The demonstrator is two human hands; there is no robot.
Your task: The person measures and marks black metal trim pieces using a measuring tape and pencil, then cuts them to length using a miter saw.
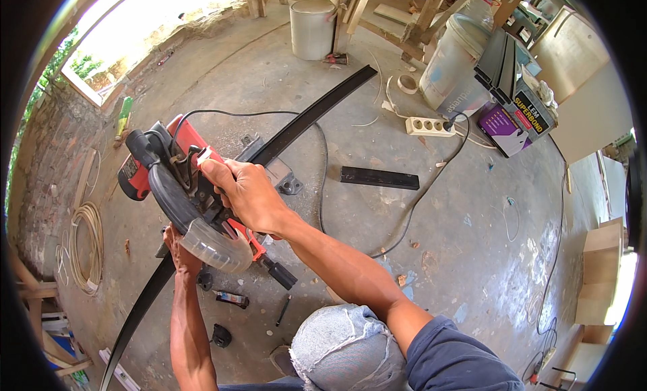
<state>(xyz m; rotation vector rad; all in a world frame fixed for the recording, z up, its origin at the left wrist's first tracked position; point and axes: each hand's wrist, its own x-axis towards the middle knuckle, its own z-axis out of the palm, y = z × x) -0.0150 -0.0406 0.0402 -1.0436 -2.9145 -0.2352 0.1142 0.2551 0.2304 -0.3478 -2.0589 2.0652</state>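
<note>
A red and black miter saw (176,189) stands on the floor at the left, with a clear plastic blade guard (217,246). My right hand (251,197) is wrapped round the saw's red handle from above. Through the saw runs a long black strip (322,111), reaching to the upper right and bending out of view at the lower left. My left hand (183,253) grips this strip close beside the guard, its fingers partly hidden. Where the blade meets the strip is covered by the saw and my right hand. A short black piece (379,178) lies apart on the floor.
A black cord runs to a white power strip (429,127). Behind it stand a large white bucket (453,67) and a purple box (502,129). A tape roll (407,84), a pencil (283,310) and a cable coil (86,246) lie around. My jeans-covered knee (347,347) is near.
</note>
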